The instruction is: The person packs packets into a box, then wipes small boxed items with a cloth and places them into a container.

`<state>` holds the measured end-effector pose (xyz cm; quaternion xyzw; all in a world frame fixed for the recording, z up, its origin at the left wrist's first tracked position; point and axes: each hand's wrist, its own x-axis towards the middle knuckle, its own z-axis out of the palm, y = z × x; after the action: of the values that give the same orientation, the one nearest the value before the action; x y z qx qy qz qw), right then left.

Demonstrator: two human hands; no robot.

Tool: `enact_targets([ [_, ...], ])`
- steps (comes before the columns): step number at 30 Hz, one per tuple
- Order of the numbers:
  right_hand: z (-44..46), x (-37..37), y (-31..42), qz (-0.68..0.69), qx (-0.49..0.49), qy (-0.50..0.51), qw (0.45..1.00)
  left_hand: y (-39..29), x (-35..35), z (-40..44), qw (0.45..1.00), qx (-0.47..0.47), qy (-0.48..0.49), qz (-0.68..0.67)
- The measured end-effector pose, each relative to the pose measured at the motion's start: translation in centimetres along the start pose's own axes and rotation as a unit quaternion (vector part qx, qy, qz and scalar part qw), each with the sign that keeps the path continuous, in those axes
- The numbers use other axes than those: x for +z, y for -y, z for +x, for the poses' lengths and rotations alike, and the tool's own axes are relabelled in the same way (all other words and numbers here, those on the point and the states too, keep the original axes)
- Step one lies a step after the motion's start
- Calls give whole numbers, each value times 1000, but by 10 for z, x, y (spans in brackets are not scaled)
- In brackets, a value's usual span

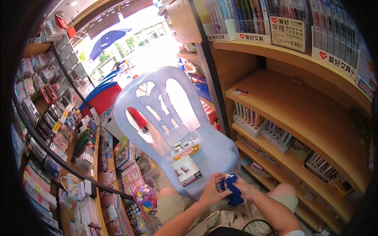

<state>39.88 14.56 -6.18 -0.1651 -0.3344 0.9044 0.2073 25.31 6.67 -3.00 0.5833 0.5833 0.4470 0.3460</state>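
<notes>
Above my lap, my left hand [213, 190] and my right hand [245, 188] are both closed on a dark blue object [234, 194] with a wavy edge. Its exact kind I cannot make out. My left fingers pinch its near-left side, where something small and pale shows, while my right hand grips its right side. Just beyond my hands stands a light blue plastic chair [214, 143]. On its seat lies an open white box [188, 167] with a few small packets in it. Behind that box sits a clear plastic container [164, 146] holding several small items.
Wooden shelves [283, 88] rise on my right, with boxes of pens [289, 31] on top and pencil boxes [250, 118] lower down. At left, racks [84, 157] hold packaged stationery. A purple basket [145, 196] stands near my left knee. Beyond the chair is a bright doorway.
</notes>
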Motion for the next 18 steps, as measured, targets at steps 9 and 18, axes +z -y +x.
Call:
enact_targets([
  [9,15,-15,-22,11,2,-134,991,17,9,-1,998,-14,18,-64],
  [18,13,-17,-18,-56,-4,-44,997,20,-12,2,999,-18,5,-48],
])
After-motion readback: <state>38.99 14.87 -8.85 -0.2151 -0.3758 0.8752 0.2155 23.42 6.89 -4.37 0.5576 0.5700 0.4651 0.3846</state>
